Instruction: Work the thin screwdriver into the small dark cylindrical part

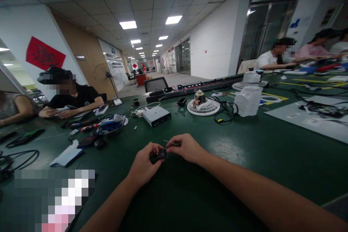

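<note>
Above the green table, my left hand (145, 163) is closed around a small dark cylindrical part (161, 154), whose round end faces right. My right hand (187, 148) pinches a thin metal rod-like tool (170, 142) that points up and to the left. The fingertips of my right hand are close beside the cylinder's end; whether they touch it I cannot tell. Beyond my hands lies a silver and black optical disc drive (157, 116). A white round fan grille with a motor on it (203, 107) stands farther right.
A white plastic housing (248, 100) with a black cable stands at the right, near a grey board (312, 116) bearing electronics. A blue and white bundle (111, 124), a computer mouse (99, 143) and a folded paper (67, 154) lie left. Co-workers sit at both sides.
</note>
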A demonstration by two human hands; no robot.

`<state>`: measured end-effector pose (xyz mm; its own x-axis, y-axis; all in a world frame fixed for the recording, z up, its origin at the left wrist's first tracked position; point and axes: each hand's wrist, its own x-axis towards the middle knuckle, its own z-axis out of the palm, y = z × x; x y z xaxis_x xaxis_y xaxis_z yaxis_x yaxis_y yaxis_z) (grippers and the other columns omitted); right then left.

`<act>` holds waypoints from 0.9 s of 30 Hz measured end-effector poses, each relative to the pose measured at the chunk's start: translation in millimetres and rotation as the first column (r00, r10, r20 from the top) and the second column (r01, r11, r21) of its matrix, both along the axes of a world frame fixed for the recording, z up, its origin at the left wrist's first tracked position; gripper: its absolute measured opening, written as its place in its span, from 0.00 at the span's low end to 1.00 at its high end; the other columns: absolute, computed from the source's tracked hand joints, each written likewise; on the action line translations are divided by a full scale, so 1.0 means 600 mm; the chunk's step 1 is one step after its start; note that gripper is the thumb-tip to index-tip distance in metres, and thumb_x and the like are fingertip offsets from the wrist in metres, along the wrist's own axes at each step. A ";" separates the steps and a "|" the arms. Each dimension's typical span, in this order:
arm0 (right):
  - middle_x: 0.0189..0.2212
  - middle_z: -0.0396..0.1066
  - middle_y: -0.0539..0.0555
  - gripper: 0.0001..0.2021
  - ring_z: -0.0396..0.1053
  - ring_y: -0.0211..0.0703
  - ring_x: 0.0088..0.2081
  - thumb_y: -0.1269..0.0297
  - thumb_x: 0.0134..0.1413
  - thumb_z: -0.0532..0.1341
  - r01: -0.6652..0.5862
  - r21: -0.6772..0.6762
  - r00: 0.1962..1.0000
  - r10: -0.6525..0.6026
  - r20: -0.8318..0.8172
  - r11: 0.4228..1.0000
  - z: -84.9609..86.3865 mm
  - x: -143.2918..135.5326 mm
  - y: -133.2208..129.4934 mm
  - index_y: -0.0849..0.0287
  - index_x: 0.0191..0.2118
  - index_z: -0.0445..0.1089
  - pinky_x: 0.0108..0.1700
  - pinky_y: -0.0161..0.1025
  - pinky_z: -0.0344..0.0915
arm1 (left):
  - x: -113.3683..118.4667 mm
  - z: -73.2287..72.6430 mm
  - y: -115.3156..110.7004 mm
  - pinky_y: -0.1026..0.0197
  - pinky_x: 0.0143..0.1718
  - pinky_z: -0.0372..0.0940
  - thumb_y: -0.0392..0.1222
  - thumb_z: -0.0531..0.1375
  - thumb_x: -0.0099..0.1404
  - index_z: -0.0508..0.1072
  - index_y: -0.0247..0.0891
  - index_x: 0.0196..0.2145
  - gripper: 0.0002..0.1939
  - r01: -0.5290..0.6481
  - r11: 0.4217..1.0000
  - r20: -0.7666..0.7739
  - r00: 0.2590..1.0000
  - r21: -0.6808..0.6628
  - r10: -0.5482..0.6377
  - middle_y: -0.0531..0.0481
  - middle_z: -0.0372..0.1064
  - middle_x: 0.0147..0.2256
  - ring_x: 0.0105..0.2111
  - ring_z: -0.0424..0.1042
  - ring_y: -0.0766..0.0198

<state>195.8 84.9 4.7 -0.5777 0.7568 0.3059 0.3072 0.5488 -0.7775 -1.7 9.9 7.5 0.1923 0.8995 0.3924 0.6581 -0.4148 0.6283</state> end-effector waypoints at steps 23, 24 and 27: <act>0.27 0.71 0.48 0.09 0.66 0.36 0.28 0.63 0.47 0.70 -0.050 0.003 0.999 0.050 -0.020 0.999 0.002 -0.005 -0.014 0.60 0.34 0.73 0.30 0.32 0.61 | 0.006 -0.002 -0.009 0.57 0.41 0.68 0.33 0.61 0.59 0.59 0.41 0.29 0.11 0.076 0.985 -0.025 0.997 0.156 -0.073 0.49 0.72 0.39 0.40 0.73 0.60; 0.27 0.72 0.48 0.09 0.67 0.36 0.28 0.63 0.47 0.69 -0.075 -0.006 0.997 0.075 -0.004 0.997 0.002 -0.005 -0.014 0.60 0.34 0.73 0.30 0.32 0.61 | 0.007 -0.002 -0.010 0.58 0.40 0.68 0.33 0.61 0.59 0.60 0.41 0.30 0.11 0.082 0.987 -0.032 0.996 0.141 -0.078 0.49 0.72 0.39 0.39 0.73 0.60; 0.27 0.73 0.48 0.09 0.68 0.36 0.28 0.63 0.47 0.69 -0.083 -0.049 0.996 0.084 0.004 0.995 0.001 -0.006 -0.013 0.60 0.34 0.73 0.30 0.33 0.62 | 0.007 -0.003 -0.010 0.57 0.41 0.68 0.33 0.60 0.59 0.60 0.42 0.30 0.10 0.092 0.988 -0.039 0.995 0.121 -0.088 0.48 0.72 0.39 0.40 0.73 0.60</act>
<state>192.0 76.8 5.1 -0.6412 0.7198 0.2659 0.2670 0.5341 -0.8022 2.6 4.0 5.8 0.2853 0.8231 0.4910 0.6341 -0.5463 0.5473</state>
